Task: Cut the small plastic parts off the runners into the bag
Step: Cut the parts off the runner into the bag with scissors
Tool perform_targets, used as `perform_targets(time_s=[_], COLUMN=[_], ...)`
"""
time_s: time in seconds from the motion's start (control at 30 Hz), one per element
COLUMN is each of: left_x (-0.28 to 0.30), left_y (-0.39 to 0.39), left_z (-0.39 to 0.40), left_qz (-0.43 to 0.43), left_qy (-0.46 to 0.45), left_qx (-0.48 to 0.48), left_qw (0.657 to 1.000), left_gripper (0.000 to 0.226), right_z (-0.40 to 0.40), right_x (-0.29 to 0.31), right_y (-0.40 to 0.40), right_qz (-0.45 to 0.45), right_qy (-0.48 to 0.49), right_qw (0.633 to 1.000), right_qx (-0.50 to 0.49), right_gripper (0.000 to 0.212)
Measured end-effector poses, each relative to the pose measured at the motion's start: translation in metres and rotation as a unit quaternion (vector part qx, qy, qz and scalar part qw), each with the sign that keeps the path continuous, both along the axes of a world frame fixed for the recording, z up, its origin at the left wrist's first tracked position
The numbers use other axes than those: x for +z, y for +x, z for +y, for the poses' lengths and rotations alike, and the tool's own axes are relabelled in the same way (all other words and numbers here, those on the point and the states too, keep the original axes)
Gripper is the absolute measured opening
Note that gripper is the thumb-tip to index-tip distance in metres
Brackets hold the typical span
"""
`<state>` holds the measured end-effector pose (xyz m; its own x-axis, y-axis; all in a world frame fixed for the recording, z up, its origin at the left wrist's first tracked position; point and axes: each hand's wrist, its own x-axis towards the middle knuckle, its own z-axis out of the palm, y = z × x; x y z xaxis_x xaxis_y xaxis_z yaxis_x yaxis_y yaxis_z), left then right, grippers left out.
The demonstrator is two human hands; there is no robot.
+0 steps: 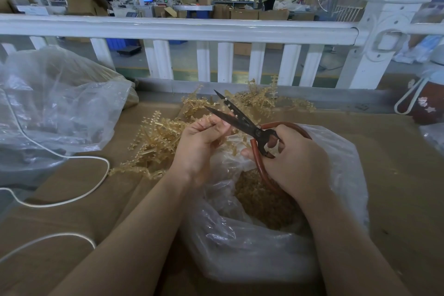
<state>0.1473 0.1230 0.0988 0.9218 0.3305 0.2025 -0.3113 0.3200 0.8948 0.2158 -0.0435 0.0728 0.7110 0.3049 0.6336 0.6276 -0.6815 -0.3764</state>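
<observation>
My right hand (292,163) grips the red-brown handles of black scissors (236,115), whose blades stand apart and point up and left. My left hand (200,142) pinches a translucent amber runner (209,119) right beside the lower blade. Below both hands a clear plastic bag (242,245) lies open, holding a heap of small amber cut parts (262,202). A pile of amber runners (156,137) spreads over the cardboard behind and left of my hands.
A large clear bag (55,103) lies at the left with a white cord (72,197) looping over the cardboard table (396,175). A white railing (182,29) runs along the far edge. A dark red jug (422,101) stands at the right.
</observation>
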Motion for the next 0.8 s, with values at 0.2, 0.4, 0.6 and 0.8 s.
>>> perform_targets(time_s=[0.2, 0.4, 0.6, 0.8], left_x=[-0.0015, -0.002, -0.0005, -0.0001], left_y=[0.0016, 0.0011, 0.0012, 0.0001], left_z=[0.0005, 0.0012, 0.0, -0.0002], left_qz=[-0.017, -0.019, -0.018, 0.002], left_qy=[-0.012, -0.02, -0.016, -0.016], left_qx=[-0.024, -0.035, -0.035, -0.027], left_qw=[0.999, 0.999, 0.999, 1.0], left_gripper=[0.009, 0.008, 0.014, 0.008], right_z=[-0.001, -0.0013, -0.0017, -0.0001], right_x=[-0.0008, 0.0015, 0.0018, 0.0036], right_y=[-0.0012, -0.004, -0.0043, -0.006], right_qz=[-0.023, -0.009, -0.01, -0.015], right_qy=[0.002, 0.0, -0.004, 0.006], right_qw=[1.0, 1.0, 1.0, 1.0], right_qx=[-0.008, 0.001, 0.005, 0.007], right_gripper=[0.05, 0.053, 0.046, 0.056])
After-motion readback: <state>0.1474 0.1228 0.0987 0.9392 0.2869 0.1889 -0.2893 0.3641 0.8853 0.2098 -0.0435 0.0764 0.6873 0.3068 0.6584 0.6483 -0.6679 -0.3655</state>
